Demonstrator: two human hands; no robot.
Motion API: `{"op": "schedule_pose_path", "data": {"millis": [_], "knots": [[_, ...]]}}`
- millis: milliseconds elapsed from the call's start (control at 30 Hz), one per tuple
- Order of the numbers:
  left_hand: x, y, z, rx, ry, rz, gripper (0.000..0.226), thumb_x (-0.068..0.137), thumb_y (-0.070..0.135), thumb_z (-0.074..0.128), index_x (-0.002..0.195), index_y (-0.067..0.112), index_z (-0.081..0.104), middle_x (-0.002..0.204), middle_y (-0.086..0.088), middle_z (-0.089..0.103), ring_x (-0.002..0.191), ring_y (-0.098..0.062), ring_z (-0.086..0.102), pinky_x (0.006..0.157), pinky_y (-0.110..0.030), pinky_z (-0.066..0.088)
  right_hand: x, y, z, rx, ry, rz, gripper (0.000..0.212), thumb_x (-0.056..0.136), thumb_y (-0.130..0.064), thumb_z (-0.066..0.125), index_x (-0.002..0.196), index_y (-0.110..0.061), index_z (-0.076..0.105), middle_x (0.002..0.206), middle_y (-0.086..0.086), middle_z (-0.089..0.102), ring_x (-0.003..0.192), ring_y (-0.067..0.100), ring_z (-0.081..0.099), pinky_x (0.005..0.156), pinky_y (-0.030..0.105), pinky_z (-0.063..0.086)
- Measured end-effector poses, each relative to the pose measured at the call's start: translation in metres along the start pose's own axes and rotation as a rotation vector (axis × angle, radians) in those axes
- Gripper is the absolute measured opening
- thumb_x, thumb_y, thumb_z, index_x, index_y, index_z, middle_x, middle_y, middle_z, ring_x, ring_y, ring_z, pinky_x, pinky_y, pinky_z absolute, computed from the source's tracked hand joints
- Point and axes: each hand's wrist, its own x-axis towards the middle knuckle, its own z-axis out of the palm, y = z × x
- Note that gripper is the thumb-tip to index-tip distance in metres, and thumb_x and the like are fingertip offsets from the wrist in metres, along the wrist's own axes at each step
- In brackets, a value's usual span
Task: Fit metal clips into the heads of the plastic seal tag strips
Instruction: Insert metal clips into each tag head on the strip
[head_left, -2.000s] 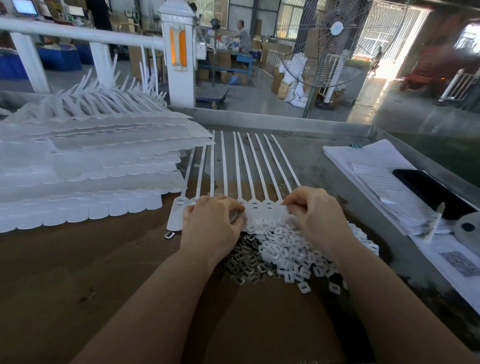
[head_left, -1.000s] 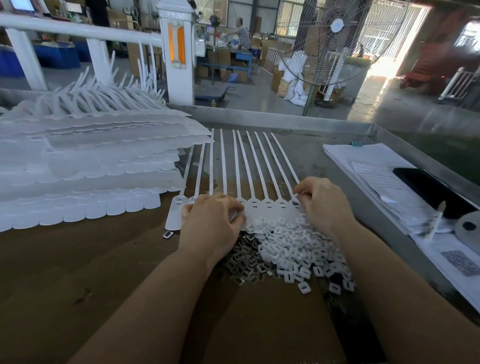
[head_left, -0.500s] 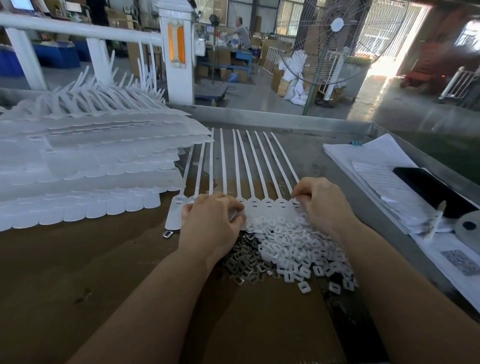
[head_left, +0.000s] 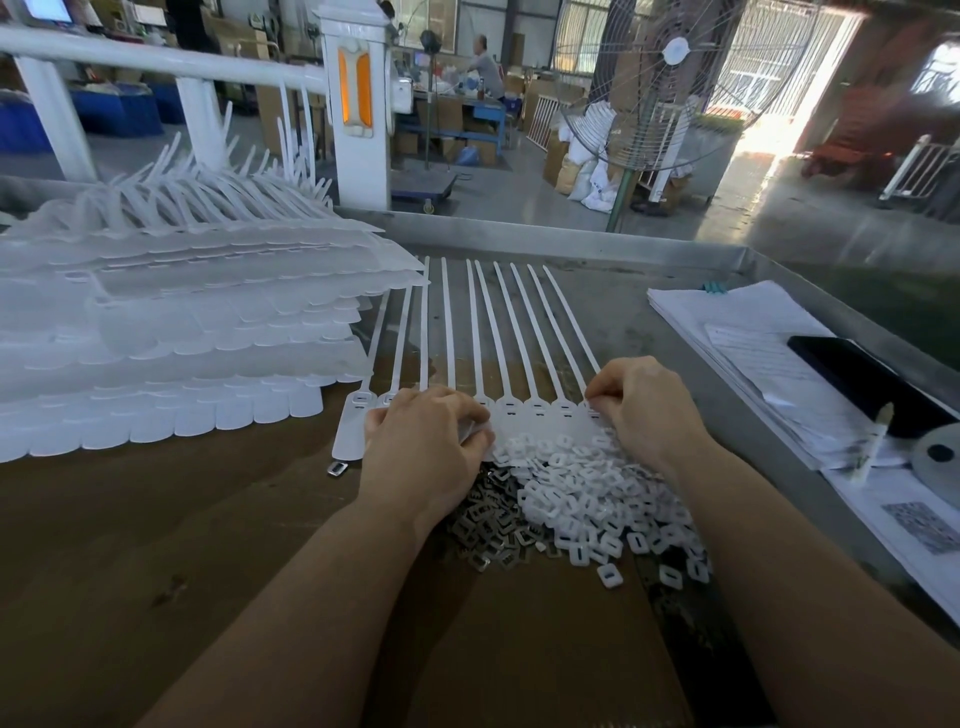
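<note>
Head view looks down two bare forearms reaching away over the brown bench (head_left: 156, 519). Nearest the body lie the loose parts: a dark heap of metal clips (head_left: 491, 525) just behind the left wrist, and touching it on the right a bigger heap of small white plastic pieces (head_left: 597, 499). One stray clip (head_left: 337, 469) sits apart, to the left.

Beyond the heaps, the left hand (head_left: 423, 449) is curled knuckles-up over the heads at the left of the row, fingers bent in tight; what it pinches, if anything, I cannot tell. The right hand (head_left: 647, 410) is likewise curled, fingertips pressed on the head at the row's right end.

Past the hands, the seal tag strips (head_left: 496, 338) lie side by side, heads (head_left: 537, 410) toward the person, tails running straight away. So the open slots sit between the two hands, a shade nearer the right one, while the clips lie nearer the left. I'd guess the next clip goes there.

Further left, finished sheets are stacked (head_left: 182, 338).
</note>
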Motion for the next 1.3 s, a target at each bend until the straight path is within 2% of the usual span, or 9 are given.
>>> {"op": "schedule_pose_path", "data": {"millis": [167,333,467,567,733,833,1000,1100,1300], "knots": [[0.0,0.0,0.0,-0.004,0.006,0.001,0.025,0.087,0.043,0.056,0.11,0.036,0.062,0.123,0.016,0.056,0.118,-0.01,0.039,0.1,-0.036,0.023,-0.001,-0.002,0.001,-0.044,-0.006,-0.007,0.015,0.087,-0.006,0.058,0.093,-0.011,0.071,0.101,0.007,0.068,0.092,0.024,0.06,0.084,0.035,0.049],[0.0,0.0,0.0,-0.016,0.014,-0.001,0.024,0.087,0.042,0.056,0.109,0.036,0.063,0.123,0.016,0.056,0.118,-0.011,0.039,0.099,-0.037,0.023,-0.005,-0.001,-0.002,-0.138,-0.025,-0.03,0.034,0.084,0.007,0.052,0.102,-0.015,0.071,0.109,0.005,0.067,0.099,0.024,0.06,0.088,0.032,0.046],[0.0,0.0,0.0,-0.019,0.01,-0.002,0.024,0.087,0.042,0.056,0.109,0.035,0.063,0.123,0.016,0.056,0.118,-0.011,0.039,0.098,-0.037,0.024,-0.01,0.0,-0.004,-0.141,-0.005,-0.032,0.034,0.084,0.005,0.054,0.1,-0.018,0.072,0.107,0.004,0.068,0.095,0.024,0.061,0.084,0.03,0.047],[0.0,0.0,0.0,-0.025,0.012,-0.005,0.023,0.087,0.042,0.056,0.109,0.035,0.063,0.123,0.016,0.055,0.118,-0.011,0.038,0.097,-0.036,0.023,-0.011,-0.001,-0.006,-0.164,-0.068,-0.033,0.039,0.082,0.006,0.052,0.104,-0.02,0.07,0.109,0.003,0.066,0.098,0.023,0.059,0.088,0.033,0.047],[0.0,0.001,0.0,-0.032,0.008,-0.014,0.024,0.087,0.042,0.056,0.109,0.035,0.062,0.123,0.015,0.055,0.119,-0.011,0.037,0.098,-0.037,0.023,-0.018,-0.002,-0.009,-0.099,0.009,-0.085,0.024,0.087,-0.006,0.055,0.101,-0.017,0.071,0.106,0.002,0.068,0.096,0.021,0.06,0.089,0.037,0.047],[0.0,0.001,0.001,-0.033,0.008,-0.017,0.024,0.087,0.042,0.057,0.109,0.035,0.062,0.124,0.016,0.055,0.119,-0.011,0.037,0.099,-0.037,0.023,-0.02,-0.001,-0.014,-0.04,0.031,-0.074,0.019,0.086,-0.01,0.058,0.096,-0.019,0.072,0.099,-0.001,0.07,0.088,0.016,0.061,0.087,0.037,0.05],[0.0,0.002,0.001,-0.029,0.011,-0.018,0.023,0.087,0.043,0.057,0.108,0.036,0.063,0.124,0.016,0.055,0.119,-0.011,0.037,0.099,-0.038,0.023,-0.022,-0.001,-0.022,-0.071,-0.053,-0.078,0.012,0.083,-0.018,0.065,0.083,-0.025,0.074,0.076,-0.015,0.063,0.068,0.002,0.053,0.075,0.027,0.048],[0.0,0.002,0.001,-0.017,0.004,-0.021,0.024,0.087,0.043,0.056,0.109,0.036,0.062,0.125,0.015,0.054,0.12,-0.012,0.036,0.1,-0.038,0.023,-0.024,0.001,-0.021,-0.091,-0.132,-0.065,0.011,0.08,-0.017,0.067,0.077,-0.024,0.074,0.069,-0.019,0.062,0.068,0.0,0.057,0.074,0.028,0.049],[0.0,0.002,0.001,-0.022,0.021,-0.012,0.023,0.087,0.044,0.055,0.107,0.036,0.063,0.122,0.017,0.055,0.118,-0.011,0.038,0.098,-0.036,0.024,-0.026,0.001,-0.019,-0.046,-0.119,-0.087,0.009,0.078,-0.016,0.071,0.075,-0.024,0.072,0.062,-0.022,0.055,0.064,-0.003,0.053,0.07,0.025,0.045]]}}
